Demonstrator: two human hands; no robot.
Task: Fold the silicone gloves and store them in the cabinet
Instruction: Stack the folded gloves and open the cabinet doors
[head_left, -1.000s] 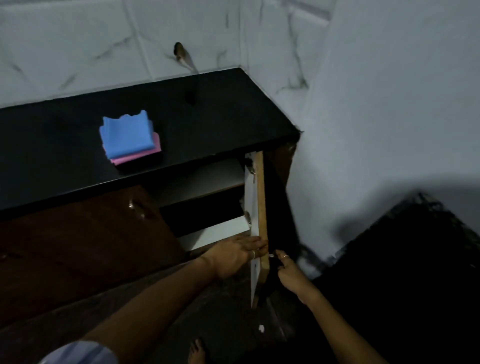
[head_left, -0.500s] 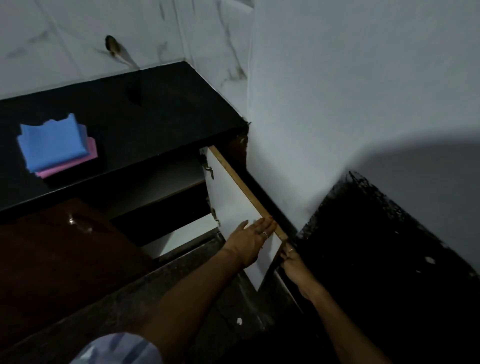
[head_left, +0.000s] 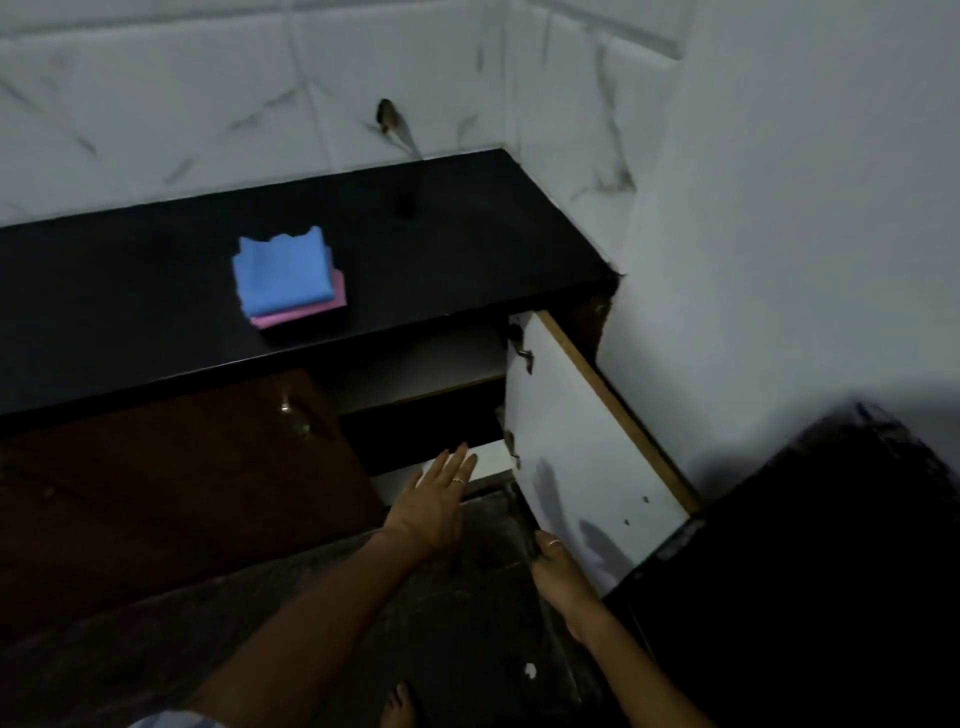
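The folded silicone gloves, a blue one stacked on a pink one, lie on the black countertop. Below it the right cabinet door stands swung wide, its white inner face towards me. My right hand grips the door's lower edge. My left hand is off the door, fingers spread, in front of the cabinet opening, where dark shelves show.
The left cabinet door, dark brown with a metal knob, is closed. White marble tiles back the counter and a white wall stands to the right. A black object sits low at right. My bare foot is on the dark floor.
The cabinet door has swung further to the right. My left hand let go of its edge and moved left before the opening; my right hand stays on the door.
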